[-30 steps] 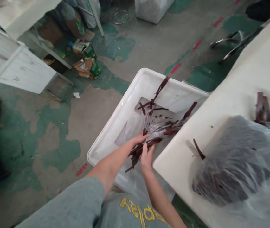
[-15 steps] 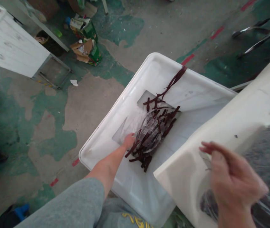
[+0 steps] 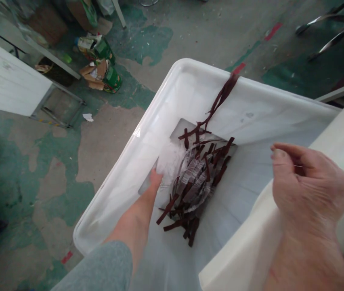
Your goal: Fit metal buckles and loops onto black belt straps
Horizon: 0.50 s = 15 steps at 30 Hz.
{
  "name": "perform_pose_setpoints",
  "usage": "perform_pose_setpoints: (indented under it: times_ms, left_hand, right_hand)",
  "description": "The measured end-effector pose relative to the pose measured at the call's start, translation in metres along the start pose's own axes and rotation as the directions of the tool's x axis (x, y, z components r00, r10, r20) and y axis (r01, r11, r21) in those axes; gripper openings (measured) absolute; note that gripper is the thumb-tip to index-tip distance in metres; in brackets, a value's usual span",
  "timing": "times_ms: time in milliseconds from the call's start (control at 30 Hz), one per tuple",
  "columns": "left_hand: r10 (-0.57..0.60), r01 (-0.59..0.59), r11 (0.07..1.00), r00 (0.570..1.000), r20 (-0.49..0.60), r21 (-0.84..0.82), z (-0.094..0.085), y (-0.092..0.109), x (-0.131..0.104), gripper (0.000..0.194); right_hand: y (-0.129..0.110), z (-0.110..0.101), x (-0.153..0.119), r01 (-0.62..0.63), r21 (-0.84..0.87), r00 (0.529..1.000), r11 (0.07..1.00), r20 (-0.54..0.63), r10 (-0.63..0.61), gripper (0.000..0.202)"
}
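Note:
My left hand (image 3: pixel 156 177) reaches down into a deep white plastic bin (image 3: pixel 187 70). Its fingers close on a crumpled, see-through plastic bag (image 3: pixel 169 158), blurred and partly hidden. Just right of that hand lies a loose pile of dark brown strips (image 3: pixel 200 178), some bound together under clear wrapping. A few longer brown strips (image 3: pixel 222 95) hang over the bin's far rim. My right hand (image 3: pixel 308 173) is raised above the bin's right side, thumb and fingers pinched together. Whatever is between them, if anything, cannot be made out.
A cream-coloured sheet or surface edge (image 3: pixel 244 242) covers the bin's right side, under my right arm. Green cartons (image 3: pixel 111 79) and a white cabinet (image 3: pixel 8 76) stand at the upper left. Metal chair legs (image 3: pixel 326 44) are at the upper right.
The view has shifted, so the bin appears larger. My right hand has risen from over the cream surface, still pinched. My left hand stays low in the bin by the clear plastic.

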<state>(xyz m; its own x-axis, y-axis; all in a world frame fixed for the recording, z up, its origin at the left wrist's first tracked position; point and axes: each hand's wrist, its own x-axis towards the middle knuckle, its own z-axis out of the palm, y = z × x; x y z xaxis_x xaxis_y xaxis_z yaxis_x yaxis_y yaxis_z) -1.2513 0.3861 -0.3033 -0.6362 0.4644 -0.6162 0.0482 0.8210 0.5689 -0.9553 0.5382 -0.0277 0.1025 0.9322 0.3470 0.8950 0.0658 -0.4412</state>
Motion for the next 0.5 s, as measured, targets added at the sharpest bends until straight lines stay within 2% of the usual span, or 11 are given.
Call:
perform_pose_setpoints:
  times_ms: [100, 200, 367, 500]
  left_hand:
    - [0.02, -0.018, 1.0, 0.998, -0.062, 0.02, -0.004, 0.019, 0.008, 0.019]
    - [0.113, -0.116, 0.993, 0.989, -0.101, -0.024, -0.01, 0.047, 0.006, 0.016]
    - [0.243, -0.272, 0.943, 0.957, -0.162, -0.192, -0.019, 0.086, -0.025, 0.017]
    - [0.26, -0.336, 0.869, 0.935, -0.243, -0.363, -0.028, 0.106, -0.047, 0.023]
  right_hand:
    - [0.003, 0.0, -0.002, -0.084, 0.057, 0.996, 0.995, -0.001, 0.085, 0.027]
    - [0.004, -0.001, -0.003, -0.096, 0.096, 0.995, 0.991, 0.002, 0.096, 0.026]
    - [0.003, -0.003, -0.002, -0.071, 0.116, 0.997, 0.991, -0.011, 0.073, 0.021]
    - [0.003, -0.005, 0.0, -0.033, 0.136, 0.999, 0.99, -0.027, 0.037, 0.02]
